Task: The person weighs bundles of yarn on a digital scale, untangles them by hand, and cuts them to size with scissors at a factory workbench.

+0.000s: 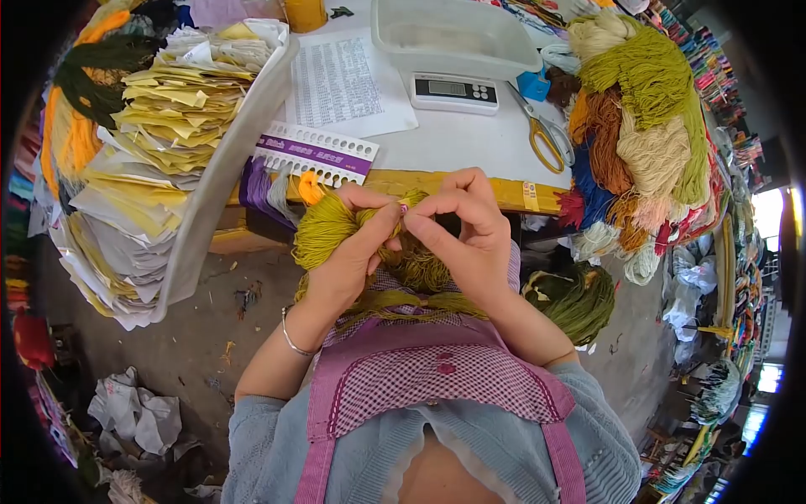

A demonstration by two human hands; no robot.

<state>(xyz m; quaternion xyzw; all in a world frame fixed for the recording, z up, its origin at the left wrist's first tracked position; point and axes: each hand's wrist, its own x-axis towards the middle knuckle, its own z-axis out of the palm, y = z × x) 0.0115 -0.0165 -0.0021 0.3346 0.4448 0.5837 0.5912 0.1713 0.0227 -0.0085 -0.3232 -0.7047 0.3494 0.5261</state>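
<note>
My left hand [351, 256] is wrapped round an olive-green skein of embroidery thread [322, 231], above my lap at the table's front edge. The thumb and forefinger of my right hand [467, 239] pinch together at the top of the same skein, where a small pinkish spot shows between both hands' fingertips. More green thread [420, 267] hangs below the hands and lies across my checked apron [445, 378]. Just beyond my left hand, a white and purple punched card [315, 154] holds purple thread [255, 186], grey thread and a bright orange loop [311, 187].
A grey tray [214, 181] packed with paper slips leans at the left. A printed sheet [340, 80], a digital scale [454, 92] under a plastic tub [453, 38], and scissors [544, 143] lie ahead. Heaped skeins [655, 143] overhang the right edge; dark green thread [575, 302] sits below.
</note>
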